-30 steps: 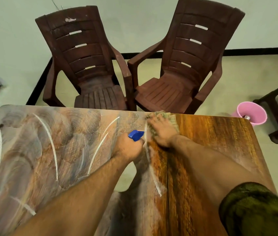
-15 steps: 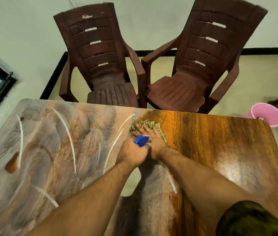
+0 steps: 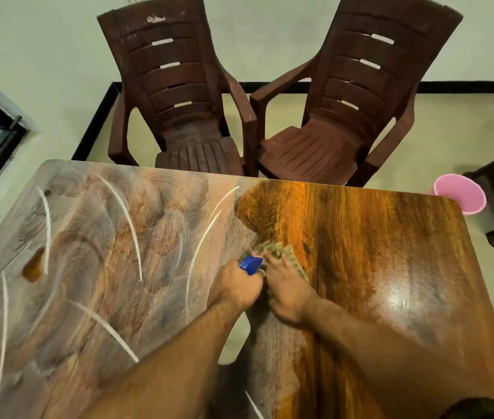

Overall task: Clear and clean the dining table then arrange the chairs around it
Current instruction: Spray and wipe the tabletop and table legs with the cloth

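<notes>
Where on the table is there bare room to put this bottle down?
The glossy wooden tabletop right of the right hand, toward the pink plastic bucket, is bare. Crowded mid-table: left hand, blue-capped bottle, green cloth.

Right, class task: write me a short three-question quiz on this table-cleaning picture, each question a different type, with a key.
1. True or false: the right hand presses a cloth flat on the table.
2. What does the left hand grip? A. a blue-topped bottle B. a plate C. a brush
3. Fill in: the cloudy, streaked film covers the table's ____ half, as the person sees it.
Key: 1 true; 2 A; 3 left.
</notes>
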